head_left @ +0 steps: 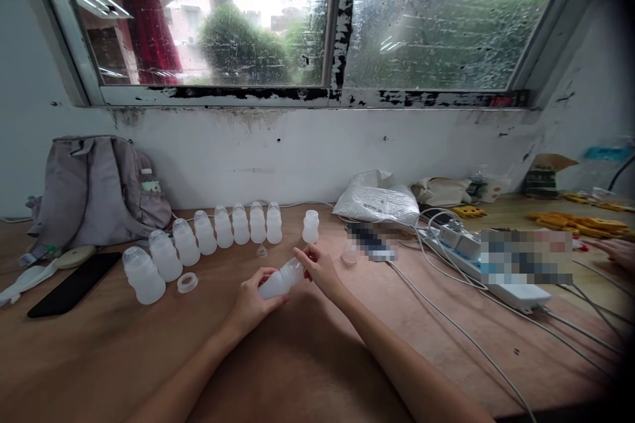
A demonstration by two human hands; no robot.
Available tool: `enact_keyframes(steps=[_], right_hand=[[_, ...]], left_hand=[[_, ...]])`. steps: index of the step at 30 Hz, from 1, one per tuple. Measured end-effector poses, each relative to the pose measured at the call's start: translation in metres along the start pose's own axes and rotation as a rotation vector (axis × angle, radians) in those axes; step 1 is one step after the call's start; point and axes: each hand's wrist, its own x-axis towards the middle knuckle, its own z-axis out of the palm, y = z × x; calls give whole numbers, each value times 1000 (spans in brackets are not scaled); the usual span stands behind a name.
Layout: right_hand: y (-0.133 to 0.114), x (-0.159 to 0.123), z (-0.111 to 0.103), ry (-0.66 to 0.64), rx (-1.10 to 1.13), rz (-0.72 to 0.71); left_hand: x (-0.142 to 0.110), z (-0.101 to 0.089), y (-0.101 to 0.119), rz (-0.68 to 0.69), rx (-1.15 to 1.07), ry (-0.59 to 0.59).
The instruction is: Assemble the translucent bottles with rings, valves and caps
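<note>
My left hand (pixel 252 301) is closed round the body of a frosted white baby bottle (pixel 276 286), tilted with its top toward the upper right. The fingers of my right hand (pixel 321 269) are closed at the bottle's top end; exactly which part they pinch is partly hidden. A clear teat (pixel 262 251) lies just beyond my left hand. Farther left is a loose white collar ring (pixel 187 283). A bottle without a domed cap (pixel 311 227) stands upright beyond my hands. To the right of my right hand lies a translucent cap (pixel 350 256).
Several capped bottles (pixel 203 234) stand in a curved row at left. Behind them sits a grey backpack (pixel 99 192), near a black phone (pixel 74 284). At right are a silvery bag (pixel 380 201), a power strip (pixel 516 292) with trailing cables, and another person's hand (pixel 615 251).
</note>
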Motion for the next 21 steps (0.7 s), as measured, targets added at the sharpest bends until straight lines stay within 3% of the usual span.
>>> enact_keyframes(steps=[4, 7, 17, 19, 21], right_hand=[[4, -8, 12, -48, 56, 29], [7, -13, 20, 2, 72, 25], [10, -18, 26, 103, -75, -256], [9, -16, 27, 95, -20, -226], [6, -14, 28, 69, 97, -108]], left_hand=[[3, 0, -8, 15, -48, -31], [6, 0, -15, 27, -119, -78], [12, -7, -15, -44, -334, -235], [11, -8, -15, -24, -312, -219], [10, -6, -15, 10, -247, -170]])
